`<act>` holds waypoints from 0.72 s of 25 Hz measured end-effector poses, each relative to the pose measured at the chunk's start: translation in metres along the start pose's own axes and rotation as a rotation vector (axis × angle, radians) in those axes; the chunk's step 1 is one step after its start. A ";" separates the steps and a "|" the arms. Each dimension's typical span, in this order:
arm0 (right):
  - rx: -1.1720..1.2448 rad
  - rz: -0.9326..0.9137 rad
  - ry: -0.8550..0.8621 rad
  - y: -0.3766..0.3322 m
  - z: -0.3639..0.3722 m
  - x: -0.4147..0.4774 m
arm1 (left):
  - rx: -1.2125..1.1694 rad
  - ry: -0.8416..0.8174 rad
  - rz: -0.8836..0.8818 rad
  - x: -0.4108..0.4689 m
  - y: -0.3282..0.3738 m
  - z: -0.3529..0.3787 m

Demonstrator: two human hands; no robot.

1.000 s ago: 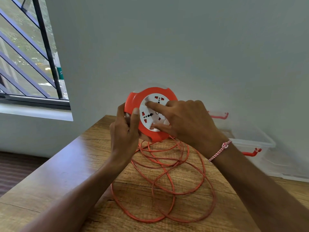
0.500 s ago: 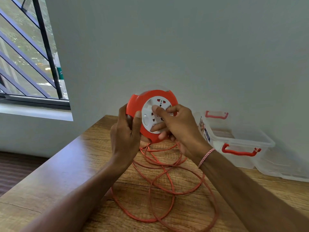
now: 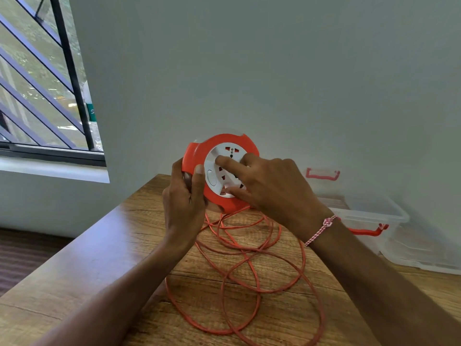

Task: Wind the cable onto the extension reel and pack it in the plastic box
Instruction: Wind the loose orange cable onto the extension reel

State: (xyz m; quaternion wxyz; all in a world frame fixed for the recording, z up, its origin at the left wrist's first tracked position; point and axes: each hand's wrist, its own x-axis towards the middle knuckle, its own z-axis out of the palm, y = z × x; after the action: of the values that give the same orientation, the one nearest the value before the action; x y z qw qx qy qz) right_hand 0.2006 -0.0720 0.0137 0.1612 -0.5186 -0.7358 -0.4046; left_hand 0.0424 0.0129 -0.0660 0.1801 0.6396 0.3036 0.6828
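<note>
Winding is the step in hand, and judging by how much cable lies loose, it is only partly done.

- **Left hand** [image 3: 184,203]: it grips the extension reel [image 3: 213,171] at its nine o'clock edge. The fingers curl round the back and the thumb lies across the front rim, holding the reel on edge above the table [image 3: 124,245].
- **Reel:** it is a round, smooth orange plastic shell with a notched rim and a white socket face dotted with red-shuttered holes.
- **Right hand** [image 3: 272,188]: it comes in from three o'clock with the fingers fairly straight. The index tip presses near the face's eleven o'clock and the thumb near five, touching rather than clasping.
- **Cable** [image 3: 245,250]: thin, glossy and orange, it leaves the reel at six o'clock and sprawls in crossing loops over the matte wood grain.
- **Plastic box** [image 3: 389,216]: clear, thin-walled and red-handled, it sits open at about four o'clock from the reel, against the wall.

The next move likely calls for turning the white face while the left hand keeps the shell steady. The crossed loops could snag as they feed in.
</note>
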 end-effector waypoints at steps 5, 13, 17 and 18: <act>0.032 0.070 0.128 -0.004 0.007 -0.005 | 0.066 -0.032 0.064 -0.002 0.001 0.001; 0.741 0.753 0.122 -0.021 0.014 0.000 | 0.079 -0.030 0.080 -0.008 0.000 0.005; 1.460 1.084 -0.043 -0.027 0.008 0.003 | 0.100 0.003 0.082 -0.009 0.000 0.005; 1.358 1.015 -0.067 -0.024 0.006 0.004 | 0.084 0.015 0.067 -0.008 0.001 0.004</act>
State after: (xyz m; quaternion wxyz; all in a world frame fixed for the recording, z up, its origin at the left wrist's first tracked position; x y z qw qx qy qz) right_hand 0.1784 -0.0684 0.0020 0.5777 -0.5883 -0.5015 0.2620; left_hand 0.0477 0.0080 -0.0719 0.1279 0.6512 0.3117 0.6801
